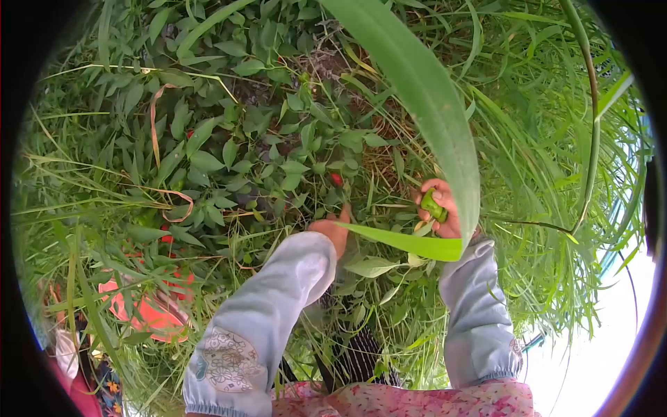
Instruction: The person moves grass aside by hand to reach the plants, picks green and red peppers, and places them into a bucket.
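Observation:
My right hand (445, 212) is closed around a green pepper (433, 203), its fingers wrapped against the palm side. To its left, my left hand (333, 233) reaches in among the pepper plant's leaves (295, 167). One digit of it points up, stretched out, while the other fingers are mostly hidden by foliage; nothing shows in its grasp. Just above the left hand hangs a red pepper (337, 179), partly covered by leaves. A long grass blade (410, 242) crosses in front, between the two hands and over the right wrist.
A broad leaf blade (424, 90) hangs close to the camera. At lower left, a red-orange container (149, 313) sits in the grass, with red pieces near it. Patterned clothing (110, 389) of another person shows at the lower left edge. Tall grass (542, 160) stands thick on the right.

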A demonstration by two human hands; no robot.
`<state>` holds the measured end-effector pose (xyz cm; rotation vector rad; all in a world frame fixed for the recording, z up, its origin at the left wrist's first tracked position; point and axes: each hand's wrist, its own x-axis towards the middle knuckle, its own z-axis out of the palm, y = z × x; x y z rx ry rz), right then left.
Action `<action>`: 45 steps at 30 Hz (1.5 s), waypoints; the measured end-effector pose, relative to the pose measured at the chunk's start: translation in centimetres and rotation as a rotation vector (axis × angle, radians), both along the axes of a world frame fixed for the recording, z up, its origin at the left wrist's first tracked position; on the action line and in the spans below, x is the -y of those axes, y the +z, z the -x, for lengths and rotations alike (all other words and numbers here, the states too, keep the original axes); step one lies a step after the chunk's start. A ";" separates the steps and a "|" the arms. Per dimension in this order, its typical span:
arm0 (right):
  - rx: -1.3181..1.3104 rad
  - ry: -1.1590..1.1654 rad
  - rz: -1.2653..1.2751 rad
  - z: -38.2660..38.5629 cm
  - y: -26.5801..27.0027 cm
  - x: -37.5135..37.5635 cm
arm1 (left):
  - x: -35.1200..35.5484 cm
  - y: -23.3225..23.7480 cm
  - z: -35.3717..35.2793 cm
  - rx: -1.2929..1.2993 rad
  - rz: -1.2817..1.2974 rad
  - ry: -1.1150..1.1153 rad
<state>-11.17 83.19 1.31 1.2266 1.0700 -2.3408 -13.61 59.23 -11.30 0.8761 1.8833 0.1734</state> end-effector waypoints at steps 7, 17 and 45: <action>0.150 0.266 -0.349 8.5 -1.6 2.1 | -0.4 0.6 0.2 0.170 0.029 0.145; 0.187 0.826 -0.185 14.0 -9.1 7.9 | 0.0 -1.9 -1.1 0.144 0.090 -0.094; 0.015 0.959 -0.495 2.7 -4.4 14.3 | 18.3 15.9 12.0 1.429 -0.496 1.428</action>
